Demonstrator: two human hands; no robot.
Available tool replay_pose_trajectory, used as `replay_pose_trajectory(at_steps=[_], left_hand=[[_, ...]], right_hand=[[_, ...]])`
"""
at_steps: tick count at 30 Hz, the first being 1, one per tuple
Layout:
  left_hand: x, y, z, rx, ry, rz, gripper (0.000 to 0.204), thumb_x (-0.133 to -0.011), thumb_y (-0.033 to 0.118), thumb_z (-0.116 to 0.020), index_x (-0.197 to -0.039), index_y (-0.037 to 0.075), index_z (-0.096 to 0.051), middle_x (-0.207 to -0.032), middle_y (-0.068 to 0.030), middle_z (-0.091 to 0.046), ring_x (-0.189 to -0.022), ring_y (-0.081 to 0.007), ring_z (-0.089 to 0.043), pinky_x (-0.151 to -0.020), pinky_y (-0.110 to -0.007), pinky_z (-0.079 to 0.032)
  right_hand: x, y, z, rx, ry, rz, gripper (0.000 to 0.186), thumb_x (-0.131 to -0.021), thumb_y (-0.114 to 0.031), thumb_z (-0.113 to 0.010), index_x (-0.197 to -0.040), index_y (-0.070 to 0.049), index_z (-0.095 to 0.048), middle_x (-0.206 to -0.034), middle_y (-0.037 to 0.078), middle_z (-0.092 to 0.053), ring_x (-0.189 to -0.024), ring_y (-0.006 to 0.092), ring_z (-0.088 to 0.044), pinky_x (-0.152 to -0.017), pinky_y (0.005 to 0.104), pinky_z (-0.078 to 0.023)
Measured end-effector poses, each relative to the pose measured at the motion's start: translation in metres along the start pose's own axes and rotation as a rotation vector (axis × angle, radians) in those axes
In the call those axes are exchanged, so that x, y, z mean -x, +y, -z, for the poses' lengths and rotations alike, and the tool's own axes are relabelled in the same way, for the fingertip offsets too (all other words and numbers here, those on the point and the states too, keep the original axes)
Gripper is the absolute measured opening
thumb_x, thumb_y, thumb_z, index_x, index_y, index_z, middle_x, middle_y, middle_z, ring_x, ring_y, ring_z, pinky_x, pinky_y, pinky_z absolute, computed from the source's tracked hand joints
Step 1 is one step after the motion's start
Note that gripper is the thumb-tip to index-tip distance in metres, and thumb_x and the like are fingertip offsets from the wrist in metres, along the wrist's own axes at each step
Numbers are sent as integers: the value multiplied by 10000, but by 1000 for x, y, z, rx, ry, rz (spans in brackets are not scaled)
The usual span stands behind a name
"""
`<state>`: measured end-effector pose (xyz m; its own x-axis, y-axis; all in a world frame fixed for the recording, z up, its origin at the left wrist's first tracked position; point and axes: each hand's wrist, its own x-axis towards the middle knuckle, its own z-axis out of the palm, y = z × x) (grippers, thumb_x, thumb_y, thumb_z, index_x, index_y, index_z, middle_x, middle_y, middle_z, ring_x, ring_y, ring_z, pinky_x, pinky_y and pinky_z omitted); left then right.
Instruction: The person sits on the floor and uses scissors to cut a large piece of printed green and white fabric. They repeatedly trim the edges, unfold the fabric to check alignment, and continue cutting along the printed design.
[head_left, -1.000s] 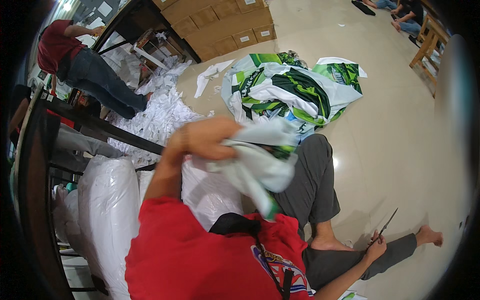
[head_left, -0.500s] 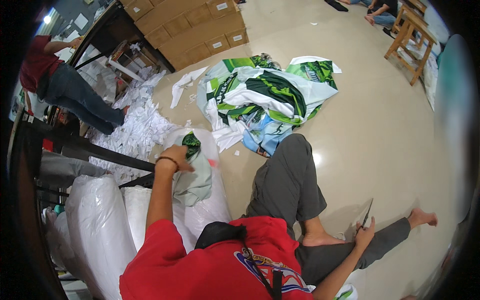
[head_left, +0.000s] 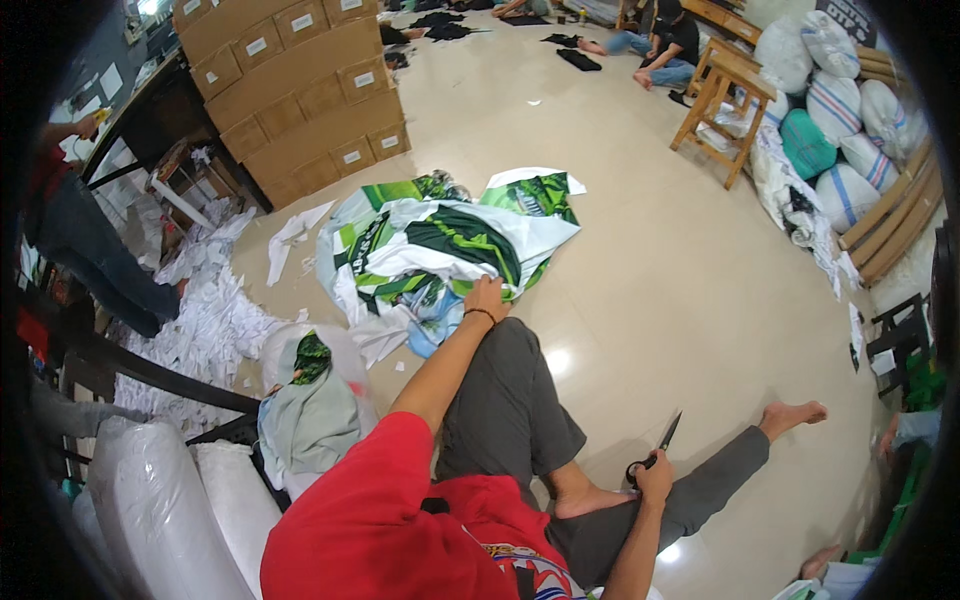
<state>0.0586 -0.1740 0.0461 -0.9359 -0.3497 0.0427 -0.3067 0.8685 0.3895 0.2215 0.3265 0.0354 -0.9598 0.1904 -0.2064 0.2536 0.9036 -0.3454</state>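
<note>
A heap of printed fabric in green, white and pale blue lies on the floor ahead of my raised knee. My left hand is at its near edge, beside the knee, with fingers curled onto the cloth. Low on the right, over my outstretched leg, my right hand holds black-handled scissors by the grips, the blades pointing up and away. To my left, a pale grey-green cloth piece with a dark green printed patch is draped over a plastic-wrapped roll.
White scraps cover the floor at left, near a standing person. Stacked cartons rise behind. Wrapped rolls stand beside me under a dark bar. A wooden stool, sacks and a seated person are far right.
My left hand has left the grey-green cloth on the roll and moved right and forward to the fabric heap. The scissors stay in my right hand. The view has turned right.
</note>
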Motion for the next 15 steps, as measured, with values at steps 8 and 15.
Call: replay_pose_trajectory(at_steps=[8, 15], left_hand=[[-6, 17, -21, 618, 88, 48, 221, -914, 243, -575, -993, 46, -639, -853, -183, -706, -872, -397, -671, -770, -481, -532], [0, 29, -24, 24, 101, 131, 365, -748, 306, -754, -1003, 73, -636, -1101, -184, -640, -1072, -364, -611, -876, -470, -515]], right_hand=[[-5, 3, -2, -165, 76, -22, 406, -751, -169, -700, -1124, -24, -629, -891, 192, -659, -841, 350, -653, -766, 452, -513], [0, 13, 0, -342, 15, 103, 314, -778, -179, -755, -1031, -9, -679, -647, 86, -626, -591, 179, -606, -572, 334, -489]])
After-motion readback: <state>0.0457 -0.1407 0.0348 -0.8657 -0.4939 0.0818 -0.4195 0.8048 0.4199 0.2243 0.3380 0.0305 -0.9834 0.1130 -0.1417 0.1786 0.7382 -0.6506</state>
